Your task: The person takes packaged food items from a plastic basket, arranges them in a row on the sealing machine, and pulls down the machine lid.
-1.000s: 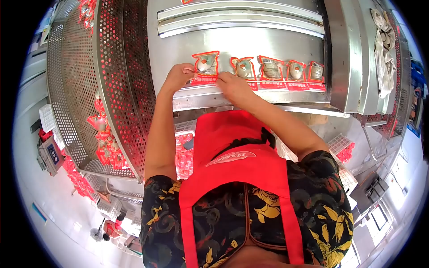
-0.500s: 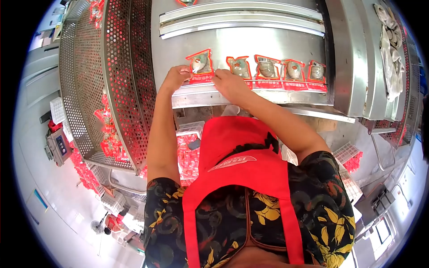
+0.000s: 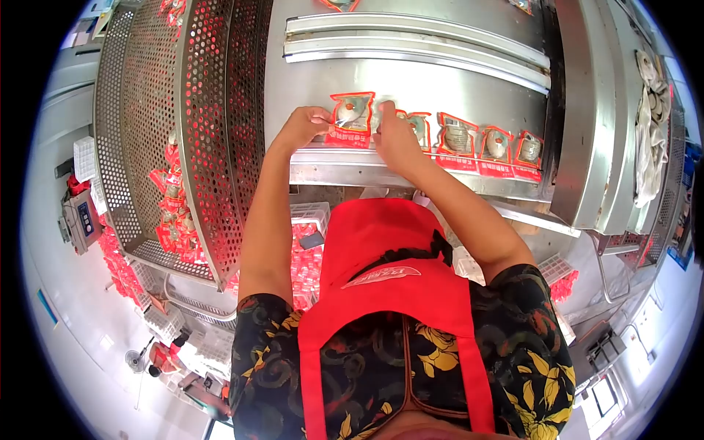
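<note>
A red-bordered clear food pouch (image 3: 353,111) with a pale round piece inside lies at the front edge of the steel table. My left hand (image 3: 304,128) pinches its left edge between thumb and fingers. At its right edge, my right hand (image 3: 398,139) has a finger stretched upward and its thumb close to the pouch; its other fingers are curled from sight. Just right of that hand, a second pouch (image 3: 419,130) is partly covered by it. Three more pouches continue the row: one with a ridged filling (image 3: 457,137), another (image 3: 496,144) and the end one (image 3: 529,149).
Two metal rails (image 3: 418,48) cross the steel table (image 3: 411,82) behind the row. A perforated metal bin (image 3: 136,88) holding red pouches (image 3: 176,213) stands at left. Below the table is a crate of red packs (image 3: 304,264). Cloths (image 3: 649,125) hang at right.
My right hand has shifted from the pouch's lower right corner to higher along its right side, a finger now pointing up. My left hand stays at the left edge. The view has shifted slightly.
</note>
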Demonstrator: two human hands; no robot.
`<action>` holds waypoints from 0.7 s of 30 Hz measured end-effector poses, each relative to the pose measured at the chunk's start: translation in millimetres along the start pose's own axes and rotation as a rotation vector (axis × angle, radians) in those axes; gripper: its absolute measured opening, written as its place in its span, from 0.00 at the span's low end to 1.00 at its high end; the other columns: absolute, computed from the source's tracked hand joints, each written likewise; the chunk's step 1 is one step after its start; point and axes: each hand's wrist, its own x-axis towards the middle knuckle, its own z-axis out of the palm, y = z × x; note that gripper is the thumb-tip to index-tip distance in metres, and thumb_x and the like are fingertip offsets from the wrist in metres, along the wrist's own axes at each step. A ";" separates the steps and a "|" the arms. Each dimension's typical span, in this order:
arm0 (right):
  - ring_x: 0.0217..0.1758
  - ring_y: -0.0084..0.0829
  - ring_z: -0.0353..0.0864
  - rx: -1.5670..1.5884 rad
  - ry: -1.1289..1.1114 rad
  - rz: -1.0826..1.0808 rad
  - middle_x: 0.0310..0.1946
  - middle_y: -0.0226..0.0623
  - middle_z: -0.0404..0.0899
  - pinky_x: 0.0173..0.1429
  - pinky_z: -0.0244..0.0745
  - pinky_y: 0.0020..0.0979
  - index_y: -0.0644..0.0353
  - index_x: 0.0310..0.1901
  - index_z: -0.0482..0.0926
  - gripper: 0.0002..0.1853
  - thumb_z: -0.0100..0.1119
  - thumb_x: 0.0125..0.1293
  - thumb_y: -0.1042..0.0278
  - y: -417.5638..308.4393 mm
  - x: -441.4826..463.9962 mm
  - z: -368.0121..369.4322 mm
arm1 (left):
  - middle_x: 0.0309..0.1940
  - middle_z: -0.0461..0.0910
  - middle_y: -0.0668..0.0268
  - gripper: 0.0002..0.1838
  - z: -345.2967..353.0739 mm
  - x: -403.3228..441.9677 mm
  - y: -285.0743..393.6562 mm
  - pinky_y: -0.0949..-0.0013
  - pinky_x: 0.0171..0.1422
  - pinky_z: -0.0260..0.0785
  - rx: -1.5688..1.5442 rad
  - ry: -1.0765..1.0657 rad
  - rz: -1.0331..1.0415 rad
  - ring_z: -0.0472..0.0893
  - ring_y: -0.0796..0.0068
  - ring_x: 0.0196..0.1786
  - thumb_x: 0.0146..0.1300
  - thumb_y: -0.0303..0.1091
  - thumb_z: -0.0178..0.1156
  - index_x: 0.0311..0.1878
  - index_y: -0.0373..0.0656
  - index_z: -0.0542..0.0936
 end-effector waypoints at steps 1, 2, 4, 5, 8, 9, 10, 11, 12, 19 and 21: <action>0.40 0.60 0.80 0.066 -0.023 0.053 0.34 0.62 0.79 0.44 0.74 0.52 0.68 0.52 0.62 0.20 0.56 0.61 0.78 1.2 5.1 3.3 | 0.35 0.83 0.67 0.12 -0.5 -1.0 0.8 0.74 0.43 0.71 -0.005 0.002 0.002 0.80 0.80 0.38 0.57 0.25 0.66 0.45 0.38 0.82; 0.42 0.60 0.80 0.111 -0.035 0.062 0.35 0.62 0.79 0.45 0.75 0.51 0.68 0.55 0.59 0.24 0.57 0.58 0.81 2.8 7.8 6.4 | 0.33 0.84 0.66 0.11 0.1 -3.1 0.6 0.74 0.41 0.71 -0.098 -0.041 0.050 0.80 0.79 0.35 0.55 0.23 0.66 0.43 0.37 0.82; 0.42 0.60 0.80 0.127 -0.050 0.118 0.35 0.62 0.79 0.45 0.75 0.51 0.68 0.55 0.59 0.25 0.57 0.58 0.81 1.7 11.5 9.1 | 0.31 0.84 0.65 0.10 -3.3 -0.2 -2.6 0.74 0.38 0.71 -0.195 -0.085 0.099 0.80 0.78 0.33 0.54 0.20 0.66 0.41 0.36 0.82; 0.43 0.60 0.80 0.146 -0.063 0.173 0.35 0.62 0.79 0.45 0.75 0.50 0.68 0.55 0.59 0.25 0.57 0.57 0.82 0.9 12.7 10.5 | 0.31 0.84 0.64 0.11 -6.5 3.7 -6.8 0.74 0.37 0.72 -0.079 -0.077 0.082 0.80 0.78 0.33 0.53 0.19 0.65 0.41 0.36 0.82; 0.42 0.58 0.81 0.081 -0.067 0.166 0.34 0.60 0.79 0.44 0.75 0.50 0.68 0.56 0.59 0.25 0.57 0.58 0.82 -5.7 8.0 7.1 | 0.30 0.84 0.64 0.13 -4.8 3.1 -9.6 0.73 0.36 0.73 0.081 -0.049 0.075 0.81 0.79 0.32 0.50 0.18 0.63 0.42 0.37 0.82; 0.42 0.58 0.81 0.077 -0.066 0.166 0.34 0.60 0.79 0.44 0.75 0.50 0.68 0.56 0.59 0.25 0.57 0.58 0.82 -5.1 8.2 6.6 | 0.30 0.84 0.64 0.14 -3.9 4.0 -8.5 0.73 0.35 0.73 0.133 -0.031 0.089 0.81 0.79 0.32 0.49 0.18 0.63 0.42 0.38 0.81; 0.37 0.50 0.82 0.049 -0.064 0.150 0.30 0.53 0.80 0.41 0.76 0.44 0.67 0.58 0.59 0.28 0.59 0.56 0.82 -3.0 6.4 7.1 | 0.30 0.84 0.65 0.12 -4.5 5.6 -11.2 0.73 0.35 0.73 0.086 -0.082 0.089 0.81 0.79 0.32 0.51 0.20 0.63 0.41 0.38 0.81; 0.32 0.42 0.83 0.021 -0.060 0.135 0.27 0.46 0.80 0.37 0.76 0.38 0.66 0.59 0.59 0.30 0.61 0.55 0.83 -0.9 4.4 7.2 | 0.30 0.84 0.65 0.12 -5.8 5.6 -12.6 0.73 0.35 0.73 0.085 -0.090 0.088 0.81 0.79 0.32 0.51 0.20 0.63 0.41 0.38 0.81; 0.32 0.42 0.83 0.021 -0.057 0.143 0.27 0.46 0.80 0.37 0.76 0.38 0.66 0.59 0.59 0.30 0.61 0.55 0.83 0.9 3.3 6.5 | 0.31 0.84 0.65 0.10 -6.9 3.3 -9.6 0.73 0.35 0.72 -0.014 -0.142 0.078 0.81 0.79 0.32 0.53 0.21 0.63 0.40 0.38 0.82; 0.38 0.46 0.81 -0.232 -0.037 -0.142 0.35 0.42 0.79 0.38 0.78 0.41 0.63 0.51 0.69 0.21 0.64 0.58 0.73 -28.7 -25.6 -18.0 | 0.31 0.83 0.64 0.07 -9.5 -0.8 9.0 0.72 0.40 0.71 0.072 -0.170 0.046 0.79 0.78 0.36 0.58 0.29 0.65 0.38 0.37 0.82; 0.41 0.45 0.80 -0.274 0.022 -0.372 0.39 0.41 0.77 0.39 0.78 0.41 0.63 0.47 0.73 0.17 0.64 0.58 0.71 -20.4 -29.6 -11.6 | 0.31 0.83 0.65 0.07 -9.8 -0.4 6.3 0.72 0.40 0.71 0.092 -0.164 0.047 0.80 0.77 0.36 0.59 0.30 0.65 0.37 0.37 0.83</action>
